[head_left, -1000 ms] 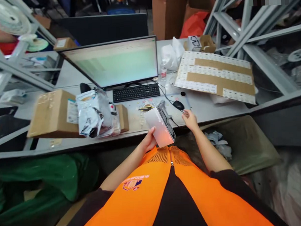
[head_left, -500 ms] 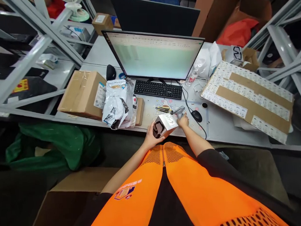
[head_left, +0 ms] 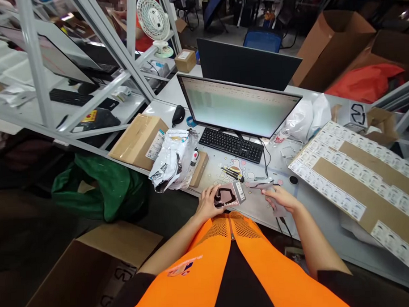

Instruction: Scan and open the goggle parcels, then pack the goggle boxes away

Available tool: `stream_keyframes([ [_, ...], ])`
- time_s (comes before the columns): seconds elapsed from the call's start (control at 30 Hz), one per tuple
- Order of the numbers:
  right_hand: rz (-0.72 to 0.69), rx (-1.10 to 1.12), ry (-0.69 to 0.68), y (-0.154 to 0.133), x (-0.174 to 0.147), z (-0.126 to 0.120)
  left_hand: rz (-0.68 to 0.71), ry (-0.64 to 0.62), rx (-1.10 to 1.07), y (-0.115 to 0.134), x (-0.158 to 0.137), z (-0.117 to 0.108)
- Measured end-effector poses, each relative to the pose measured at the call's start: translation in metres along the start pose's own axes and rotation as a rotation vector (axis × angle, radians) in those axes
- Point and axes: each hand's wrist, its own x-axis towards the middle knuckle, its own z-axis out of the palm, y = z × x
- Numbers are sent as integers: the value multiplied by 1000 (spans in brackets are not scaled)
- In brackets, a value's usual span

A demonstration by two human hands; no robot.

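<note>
grey scanner (head_left: 261, 184) in head view: right hand (head_left: 282, 198) is closing round its handle, exact finger wrap partly hidden, cable (head_left: 285, 227) is hanging below. left hand (head_left: 208, 203) is holding the small carton (head_left: 228, 194), fingers bending over its left end. carton is being held at the near edge of the bench (head_left: 313, 203), just in front of the person's vest (head_left: 207, 243); cannot tell if it's touching the bench. its printed label (head_left: 240, 191) is sitting at the right end, scanner head just beside it, apart. keyboard (head_left: 231, 145) and monitor (head_left: 239, 107) are standing behind, cutter (head_left: 234, 173) is lying between keyboard and carton.

step in hand, by my judgement: scanning the carton's label; whether it's reading can't be told. next move is likely calling for squaring label to scanner head, left fingers staying off the code, small wrist tilt from the right hand.
</note>
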Motion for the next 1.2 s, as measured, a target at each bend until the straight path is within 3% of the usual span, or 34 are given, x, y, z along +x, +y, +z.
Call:
stream_keyframes([
  [0.13, 7, -54, -18, -13, -12, -15, -5, -11, 28, 3, 3, 2],
  [0.27, 18, -69, 22, -10, 5, -10, 12, -23, 23, 6, 6, 1],
  [0.4, 27, -284, 242, 7, 35, -4, 8, -33, -19, -4, -9, -7],
  [0.53, 17, -695, 454, 34, 71, 13, -97, -3, -143, -34, -64, -18],
  [0.7, -72, -751, 599, 75, 113, 54, -417, 270, -268, -95, -154, -42],
  [0.8, -13, -746, 683, 91, 131, 82, -634, 504, -275, -146, -178, -82],
  [0.9, 87, -754, 759, 95, 144, 108, -758, 617, -163, -201, -167, -148],
  [1.07, 277, -699, 875, 76, 157, 144, -844, 560, -6, -284, -103, -273],
  [1.2, 336, -698, 945, 55, 158, 162, -773, 454, 126, -335, -37, -348],
])
